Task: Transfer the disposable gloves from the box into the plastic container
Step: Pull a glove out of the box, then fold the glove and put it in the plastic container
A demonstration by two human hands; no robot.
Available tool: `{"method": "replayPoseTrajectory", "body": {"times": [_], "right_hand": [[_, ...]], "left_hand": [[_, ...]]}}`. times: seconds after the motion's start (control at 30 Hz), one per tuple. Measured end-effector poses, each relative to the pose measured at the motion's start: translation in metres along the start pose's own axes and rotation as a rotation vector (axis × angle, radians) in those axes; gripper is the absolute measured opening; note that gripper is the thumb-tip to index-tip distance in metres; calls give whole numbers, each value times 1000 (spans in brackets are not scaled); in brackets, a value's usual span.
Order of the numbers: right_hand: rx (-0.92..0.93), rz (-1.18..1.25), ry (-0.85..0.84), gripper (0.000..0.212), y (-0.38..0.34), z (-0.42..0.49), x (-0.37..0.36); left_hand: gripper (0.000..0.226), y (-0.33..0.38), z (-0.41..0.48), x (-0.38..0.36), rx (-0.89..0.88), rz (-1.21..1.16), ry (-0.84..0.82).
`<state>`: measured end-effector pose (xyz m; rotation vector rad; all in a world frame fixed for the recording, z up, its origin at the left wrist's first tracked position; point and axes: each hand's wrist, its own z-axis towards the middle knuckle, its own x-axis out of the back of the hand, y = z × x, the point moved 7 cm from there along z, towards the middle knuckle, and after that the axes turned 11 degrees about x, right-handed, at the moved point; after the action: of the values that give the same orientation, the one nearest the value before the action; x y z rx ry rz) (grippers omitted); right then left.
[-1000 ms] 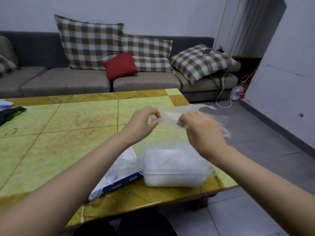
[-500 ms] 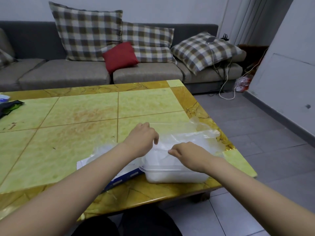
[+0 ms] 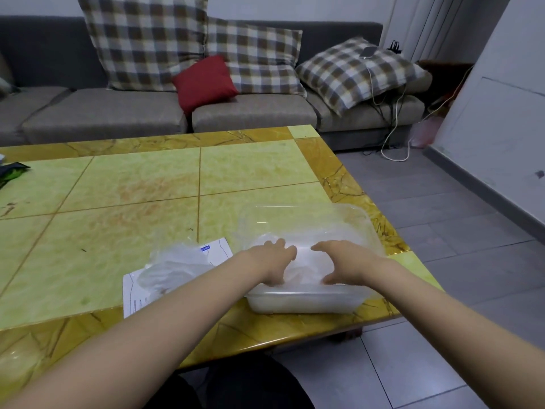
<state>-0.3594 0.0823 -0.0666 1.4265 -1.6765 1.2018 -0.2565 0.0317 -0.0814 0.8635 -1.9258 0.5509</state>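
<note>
- As a person reached across the near edge of the table [image 3: 118, 187], the left hand [image 3: 272, 261] and the right hand [image 3: 345, 261] both bore down inside the plastic container [image 3: 303, 304], which sat at the table's near right corner.
- The right hand's fingers were spread and released, with the tips pressing on the heap. The left hand's fingers were bent down into the heap, and it could not be told whether they grasped any of it.
- Between the 2 hands lay the disposable gloves [image 3: 303, 261], a pale, crumpled mass that filled the container up to about its rim.
- Just left of the container, partly hidden by the left forearm, the box [image 3: 219, 252] lay flat on the table, a white card with a small blue label.
- A smaller heap of loose gloves [image 3: 171, 267] rested on top of the box, outside the container.
- By this showing the transfer appeared well advanced but unfinished. Most of the stock seemed to be packed in and was being tamped down. The heap on the box seemed left to be moved.
- Behind the container lay a clear plastic piece [image 3: 309, 222], either a lid or a sheet; which one could not be made out.
- A dark green packet [image 3: 11, 172] sat at the table's far left edge.
- Beyond the table stood a grey sofa [image 3: 88, 113] with 1 red cushion [image 3: 205, 81] and 3 checked cushions [image 3: 141, 39].
</note>
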Motion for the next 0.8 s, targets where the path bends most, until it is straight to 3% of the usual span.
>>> {"method": "replayPoseTrajectory", "body": {"times": [0.2,0.37,0.43,0.53,0.67,0.73,0.8], "right_hand": [[33,-56,-255,76,9,36,-31],[40,-22,-341,80,11,35,-33],[52,17,-330,82,8,27,-17],[96,81,-218,62,-1,15,10],[117,158,-14,41,-5,11,21],[106,121,-10,36,-3,12,15],[110,92,-54,37,-4,13,8]], "left_hand": [[68,-11,13,-17,78,142,-144],[61,-8,12,-20,97,232,-223],[58,-9,13,-21,105,238,-238],[57,-8,8,-15,108,177,-216],[51,-4,6,21,2,44,53],[52,-2,1,35,-35,-94,142],[42,2,-3,36,-52,-224,111]]}}
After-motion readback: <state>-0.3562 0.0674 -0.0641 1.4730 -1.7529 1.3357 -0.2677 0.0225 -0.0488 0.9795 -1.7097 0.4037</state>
